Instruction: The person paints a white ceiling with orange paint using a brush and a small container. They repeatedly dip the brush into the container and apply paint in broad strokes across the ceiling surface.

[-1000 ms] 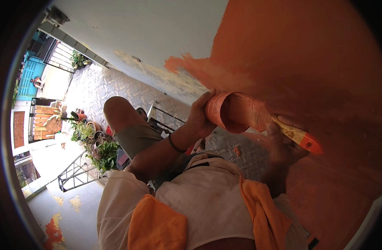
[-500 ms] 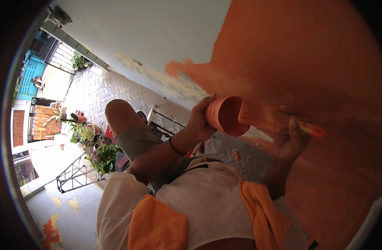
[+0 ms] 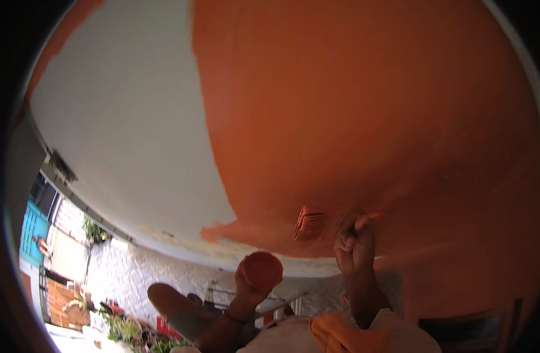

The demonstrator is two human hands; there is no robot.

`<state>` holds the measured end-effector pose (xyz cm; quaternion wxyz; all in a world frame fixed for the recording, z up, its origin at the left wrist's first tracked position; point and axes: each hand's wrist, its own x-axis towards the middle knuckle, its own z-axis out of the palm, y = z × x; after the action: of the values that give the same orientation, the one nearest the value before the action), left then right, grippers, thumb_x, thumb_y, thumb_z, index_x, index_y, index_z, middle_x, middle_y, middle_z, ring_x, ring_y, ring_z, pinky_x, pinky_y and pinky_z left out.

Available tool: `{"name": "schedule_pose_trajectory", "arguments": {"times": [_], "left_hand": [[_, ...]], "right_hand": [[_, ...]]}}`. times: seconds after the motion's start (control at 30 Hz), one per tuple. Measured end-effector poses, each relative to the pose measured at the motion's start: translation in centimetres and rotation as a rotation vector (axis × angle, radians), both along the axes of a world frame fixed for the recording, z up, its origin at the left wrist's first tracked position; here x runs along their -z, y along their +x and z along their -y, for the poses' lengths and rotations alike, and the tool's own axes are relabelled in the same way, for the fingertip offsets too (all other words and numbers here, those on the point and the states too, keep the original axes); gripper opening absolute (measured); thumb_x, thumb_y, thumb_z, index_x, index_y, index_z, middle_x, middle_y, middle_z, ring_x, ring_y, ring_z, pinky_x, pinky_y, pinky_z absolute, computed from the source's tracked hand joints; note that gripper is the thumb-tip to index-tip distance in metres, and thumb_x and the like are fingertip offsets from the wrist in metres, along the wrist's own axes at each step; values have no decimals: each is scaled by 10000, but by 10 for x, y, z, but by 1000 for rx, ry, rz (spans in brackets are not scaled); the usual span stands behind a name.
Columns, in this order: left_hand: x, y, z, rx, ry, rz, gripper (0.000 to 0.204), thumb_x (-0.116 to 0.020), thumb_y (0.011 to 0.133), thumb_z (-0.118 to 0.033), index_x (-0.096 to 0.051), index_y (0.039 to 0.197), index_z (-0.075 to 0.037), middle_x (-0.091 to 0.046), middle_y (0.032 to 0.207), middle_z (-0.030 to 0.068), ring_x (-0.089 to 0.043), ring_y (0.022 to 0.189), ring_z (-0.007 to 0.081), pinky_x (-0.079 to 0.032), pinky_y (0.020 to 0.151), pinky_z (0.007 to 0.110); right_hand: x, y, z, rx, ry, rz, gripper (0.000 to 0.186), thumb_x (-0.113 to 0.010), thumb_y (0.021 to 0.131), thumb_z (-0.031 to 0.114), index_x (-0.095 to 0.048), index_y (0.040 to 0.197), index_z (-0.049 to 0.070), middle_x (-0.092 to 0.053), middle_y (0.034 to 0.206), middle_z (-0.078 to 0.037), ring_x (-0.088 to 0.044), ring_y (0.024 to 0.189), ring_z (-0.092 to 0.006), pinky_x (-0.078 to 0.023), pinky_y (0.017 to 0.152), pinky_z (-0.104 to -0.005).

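Note:
My left hand (image 3: 244, 289) is wrapped round an orange paint pot (image 3: 263, 270), its open mouth facing up toward me. To the right, my right hand (image 3: 355, 235) is closed on the handle of a wide paintbrush (image 3: 309, 223). The brush's bristles are thick with orange paint and point left, apart from the pot, in front of the orange part of the wall (image 3: 340, 106). Left of that paint the wall is pale grey (image 3: 146, 117), with a ragged orange edge between the two. From this view I cannot tell whether the bristles touch the wall.
Below lies a patterned floor (image 3: 125, 270) with a metal ladder-like frame (image 3: 281, 306) by my legs. Potted plants (image 3: 125, 329) stand at lower left, near a wooden pallet-like piece (image 3: 67, 303). A dark framed object (image 3: 470, 329) is at lower right. Another person (image 3: 43, 246) sits far left.
My view has tipped up toward the wall. The brush, which was at the pot's mouth, has moved away from it and up to the wall. The pot now sits lower in view.

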<state>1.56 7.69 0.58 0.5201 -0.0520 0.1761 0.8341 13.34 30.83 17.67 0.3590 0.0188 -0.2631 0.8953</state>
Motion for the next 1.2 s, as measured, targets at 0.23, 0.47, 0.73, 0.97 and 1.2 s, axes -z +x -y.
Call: {"name": "schedule_pose_trajectory", "arguments": {"times": [0.23, 0.47, 0.73, 0.97, 1.2], "left_hand": [[4, -10, -13, 11, 31, 281, 577, -664, 918, -583, -709, 1224, -96, -703, 1174, 171, -634, 1115, 359, -560, 805, 483], [-9, -1, -18, -158, -621, -901, 434, -621, 934, -517, -706, 932, -91, -697, 932, 167, -637, 918, 387, -495, 756, 532], [-83, 29, -24, -151, -1449, -2475, 347, -632, 893, -404, -764, 739, -123, -736, 775, 129, -685, 765, 369, -484, 688, 574], [-51, 8, -25, -23, -1313, -2783, 187, -673, 856, -282, -817, 846, -162, -780, 847, 85, -737, 807, 323, -559, 700, 531], [3, -5, -21, -247, -1236, -2699, 182, -670, 882, -281, -811, 885, -165, -775, 875, 72, -732, 824, 297, -566, 697, 496]], "right_hand": [[-140, 50, -79, 706, 276, -294, 98, -750, 986, 48, -706, 1072, 31, -699, 836, -25, -668, 605, -88, -563, 469, -215], [-282, 82, -197, 1291, 508, -427, 112, -812, 963, 118, -738, 956, 34, -693, 818, -27, -652, 673, -105, -573, 589, -278], [-351, 93, -250, 1222, 586, -443, 102, -807, 955, 80, -757, 1008, 9, -747, 925, -56, -727, 786, -159, -639, 723, -338], [-356, 100, -255, 1143, 643, -505, 79, -776, 978, 48, -754, 1034, -2, -723, 914, -48, -688, 774, -141, -657, 760, -358], [-363, 98, -269, 1232, 704, -487, 165, -818, 932, 99, -771, 1030, -26, -759, 904, -79, -732, 783, -160, -631, 706, -324]]}}
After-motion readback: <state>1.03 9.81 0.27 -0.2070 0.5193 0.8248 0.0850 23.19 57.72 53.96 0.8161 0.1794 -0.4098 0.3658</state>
